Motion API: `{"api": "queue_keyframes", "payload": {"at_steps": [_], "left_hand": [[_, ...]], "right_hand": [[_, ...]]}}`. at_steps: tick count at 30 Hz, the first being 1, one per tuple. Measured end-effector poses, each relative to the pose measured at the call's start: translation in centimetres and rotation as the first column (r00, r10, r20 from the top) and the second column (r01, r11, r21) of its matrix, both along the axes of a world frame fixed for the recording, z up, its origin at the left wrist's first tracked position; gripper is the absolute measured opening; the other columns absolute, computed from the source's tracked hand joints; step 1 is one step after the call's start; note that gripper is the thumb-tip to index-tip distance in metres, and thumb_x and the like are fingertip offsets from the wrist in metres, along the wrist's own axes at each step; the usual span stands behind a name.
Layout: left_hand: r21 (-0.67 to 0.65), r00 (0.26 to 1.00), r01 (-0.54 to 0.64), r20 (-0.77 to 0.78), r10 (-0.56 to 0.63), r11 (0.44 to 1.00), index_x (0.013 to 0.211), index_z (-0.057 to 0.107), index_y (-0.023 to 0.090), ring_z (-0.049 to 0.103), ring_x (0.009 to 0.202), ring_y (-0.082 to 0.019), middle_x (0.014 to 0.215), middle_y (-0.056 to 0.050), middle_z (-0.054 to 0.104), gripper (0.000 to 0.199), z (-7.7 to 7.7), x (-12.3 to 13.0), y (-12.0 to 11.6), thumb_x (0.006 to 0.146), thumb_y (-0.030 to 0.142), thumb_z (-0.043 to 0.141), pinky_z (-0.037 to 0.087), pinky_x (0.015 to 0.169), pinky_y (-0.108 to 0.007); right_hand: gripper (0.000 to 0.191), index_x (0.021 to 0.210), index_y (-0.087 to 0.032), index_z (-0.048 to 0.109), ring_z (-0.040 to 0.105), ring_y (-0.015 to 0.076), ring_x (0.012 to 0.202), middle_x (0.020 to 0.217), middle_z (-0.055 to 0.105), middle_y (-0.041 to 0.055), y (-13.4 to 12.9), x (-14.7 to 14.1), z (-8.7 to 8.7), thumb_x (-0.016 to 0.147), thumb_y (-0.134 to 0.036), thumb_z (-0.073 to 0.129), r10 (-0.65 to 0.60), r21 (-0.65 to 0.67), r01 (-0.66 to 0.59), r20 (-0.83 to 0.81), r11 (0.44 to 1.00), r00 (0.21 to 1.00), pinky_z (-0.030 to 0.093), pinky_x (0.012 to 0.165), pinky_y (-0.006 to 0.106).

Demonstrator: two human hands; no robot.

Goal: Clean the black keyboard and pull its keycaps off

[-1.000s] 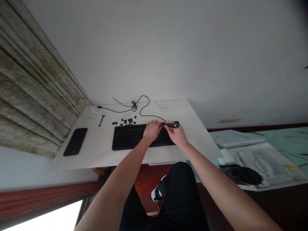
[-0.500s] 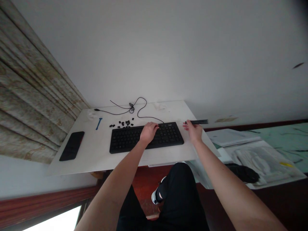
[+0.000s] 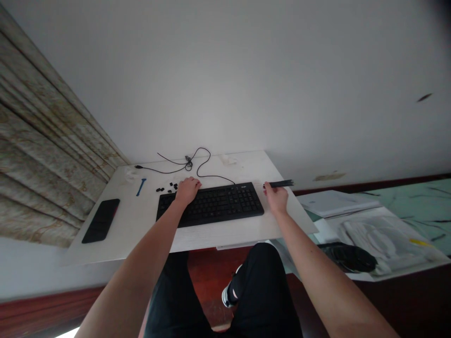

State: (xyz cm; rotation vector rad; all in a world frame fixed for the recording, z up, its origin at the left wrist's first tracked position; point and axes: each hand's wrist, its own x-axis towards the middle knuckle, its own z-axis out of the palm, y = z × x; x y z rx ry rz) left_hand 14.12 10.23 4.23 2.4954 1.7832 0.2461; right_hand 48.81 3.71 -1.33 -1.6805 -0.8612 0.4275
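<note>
A black keyboard [image 3: 218, 205] lies on the white table [image 3: 141, 230]. My left hand [image 3: 188, 190] rests over the keyboard's upper left part, its fingers bent together beside loose black keycaps [image 3: 171, 188]; whether they hold anything is hidden. Right of the keyboard, my right hand [image 3: 276, 197] pinches a dark brush-like tool [image 3: 282, 183] that points to the right. The keyboard's black cable [image 3: 211, 176] runs behind it and is bundled near the back edge.
On the table's left lie a black phone [image 3: 101, 220] and a small blue tool [image 3: 141, 187]. Beyond the right edge, a lower surface bears papers [image 3: 334, 203], a black pouch [image 3: 348, 257] and a clear plastic bag [image 3: 373, 239]. A wall stands behind.
My left hand has moved left along the keyboard to the keycaps and now covers some of them. My right hand still grips the dark tool. The view has shifted slightly.
</note>
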Motion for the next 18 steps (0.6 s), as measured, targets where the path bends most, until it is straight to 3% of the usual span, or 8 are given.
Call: {"api": "queue_keyframes", "payload": {"at_steps": [4, 9, 12, 18], "left_hand": [[0.072, 0.997, -0.028, 0.075, 0.023, 0.997, 0.116, 0.068, 0.020, 0.058, 0.116, -0.027, 0.121, -0.012, 0.066, 0.031, -0.3, 0.6, -0.5, 0.102, 0.031, 0.043, 0.047, 0.096, -0.041], [0.085, 0.959, 0.148, 0.233, -0.164, 0.985, 0.116, 0.067, 0.021, 0.059, 0.113, -0.024, 0.120, -0.010, 0.065, 0.025, -0.9, 6.1, -2.3, 0.099, 0.023, 0.048, 0.047, 0.098, -0.039], [0.082, 0.934, 0.152, 0.314, -0.170, 0.985, 0.112, 0.067, 0.021, 0.060, 0.110, -0.023, 0.117, -0.009, 0.066, 0.023, -1.4, 8.5, -3.0, 0.097, 0.020, 0.049, 0.048, 0.096, -0.039], [0.068, 0.927, 0.099, 0.357, -0.117, 0.993, 0.111, 0.066, 0.020, 0.060, 0.110, -0.024, 0.114, -0.009, 0.067, 0.022, -2.1, 8.9, -3.4, 0.097, 0.019, 0.049, 0.047, 0.098, -0.040]], "right_hand": [[0.045, 0.078, -0.015, 0.071, 0.074, 0.0291, 0.070, 0.072, 0.075, 0.0130, 0.1, 0.1, -0.2, 0.079, -0.060, 0.064, 0.023, 0.000, -0.023, -0.007, 1.000, 1.000, 0.057, 0.068, 0.038], [0.041, 0.078, -0.014, 0.071, 0.072, 0.0254, 0.065, 0.072, 0.075, 0.0119, 0.0, 0.0, 0.2, 0.078, -0.055, 0.067, 0.001, 0.024, 0.000, -0.049, 1.000, 0.999, 0.057, 0.063, 0.035], [0.036, 0.079, -0.014, 0.071, 0.070, 0.0225, 0.062, 0.071, 0.074, 0.0102, -0.1, 0.0, 0.4, 0.076, -0.050, 0.070, 0.001, 0.040, 0.004, -0.101, 0.999, 0.995, 0.057, 0.060, 0.033], [0.025, 0.075, -0.016, 0.066, 0.066, 0.0159, 0.057, 0.066, 0.071, 0.0054, 0.7, 1.1, 1.2, 0.073, -0.039, 0.076, 0.005, 0.077, 0.026, -0.375, 0.997, 0.927, 0.055, 0.053, 0.026]]}}
